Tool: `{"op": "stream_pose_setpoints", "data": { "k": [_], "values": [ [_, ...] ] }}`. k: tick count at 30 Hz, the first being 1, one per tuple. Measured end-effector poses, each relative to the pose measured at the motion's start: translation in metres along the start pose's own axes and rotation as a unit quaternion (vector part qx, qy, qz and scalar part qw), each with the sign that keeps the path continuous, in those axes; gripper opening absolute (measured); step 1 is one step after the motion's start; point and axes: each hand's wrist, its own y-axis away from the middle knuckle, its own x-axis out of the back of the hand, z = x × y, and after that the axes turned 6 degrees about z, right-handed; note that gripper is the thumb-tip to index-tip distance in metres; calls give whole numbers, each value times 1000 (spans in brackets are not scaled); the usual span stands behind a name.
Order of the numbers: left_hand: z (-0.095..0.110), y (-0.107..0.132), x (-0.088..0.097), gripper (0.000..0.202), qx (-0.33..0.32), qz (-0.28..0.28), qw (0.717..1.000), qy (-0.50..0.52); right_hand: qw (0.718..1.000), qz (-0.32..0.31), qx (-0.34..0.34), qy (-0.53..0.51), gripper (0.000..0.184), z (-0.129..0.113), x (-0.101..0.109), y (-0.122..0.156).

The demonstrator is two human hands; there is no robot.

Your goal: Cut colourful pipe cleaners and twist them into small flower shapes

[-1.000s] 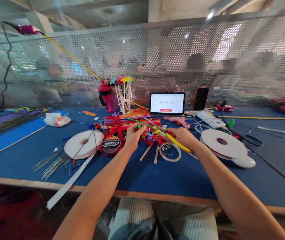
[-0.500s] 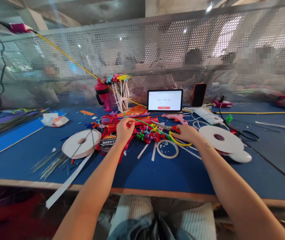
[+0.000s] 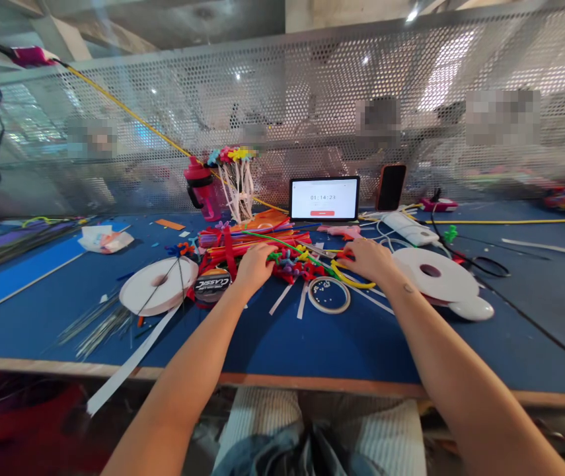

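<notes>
My left hand (image 3: 256, 266) is over the heap of coloured pipe cleaners, its fingers curled down beside a small green twisted flower (image 3: 274, 257); what lies between the fingertips is hidden. A long green pipe cleaner (image 3: 265, 236) stretches across the heap towards the right. My right hand (image 3: 372, 259) is closed round the red handles of the scissors (image 3: 322, 250), whose blades point left. Below that hand curves a yellow pipe cleaner (image 3: 354, 280). Several small twisted flowers (image 3: 295, 266) lie between the hands, in front of a bundle of red pipe cleaners (image 3: 217, 252).
White ribbon spools stand left (image 3: 138, 291) and right (image 3: 441, 268). A tape ring (image 3: 329, 308) holds small white beads. Behind are a pink bottle (image 3: 203, 192), a bunch of pipe-cleaner flowers (image 3: 237, 185), a tablet (image 3: 324, 208), a phone (image 3: 391, 188) and a pink glue gun (image 3: 340, 231). Thin wires (image 3: 106, 330) lie left.
My left hand has let go of the green pipe cleaner and moved down and right to the small flowers. My right hand has stayed at the scissors.
</notes>
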Motion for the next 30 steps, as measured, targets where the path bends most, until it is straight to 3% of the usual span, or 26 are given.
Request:
{"op": "stream_pose_setpoints", "data": {
  "k": [3, 7, 11, 16, 20, 23, 26, 30],
  "values": [
    [2, -1, 4, 37, -4, 49, 999, -12, 998, 46, 20, -38, 37, -20, 3, 1],
    [11, 0, 6, 34, -23, 98, 995, -8, 996, 3, 69, -56, 23, -44, -7, 0],
    [20, 1, 2, 29, -71, 110, 991, -3, 998, -8, 38, -51, 19, -47, -10, -2],
    [35, 5, 2, 35, -149, 112, 982, -23, 989, 122, -2, -79, 17, -39, 8, 1],
    [54, 9, 4, 45, -217, 113, 965, -95, 967, 185, 110, -139, 16, -48, 25, 8],
    [60, 13, 3, 47, -215, 89, 959, -162, 941, 199, 149, -228, 11, -58, 33, 13],
    [57, 16, 2, 47, -193, 69, 959, -194, 918, 180, 130, -328, 6, -67, 33, 15],
    [54, 19, 0, 45, -205, 81, 959, -179, 867, 53, 95, -487, 11, -78, 27, 17]
  ]
}}
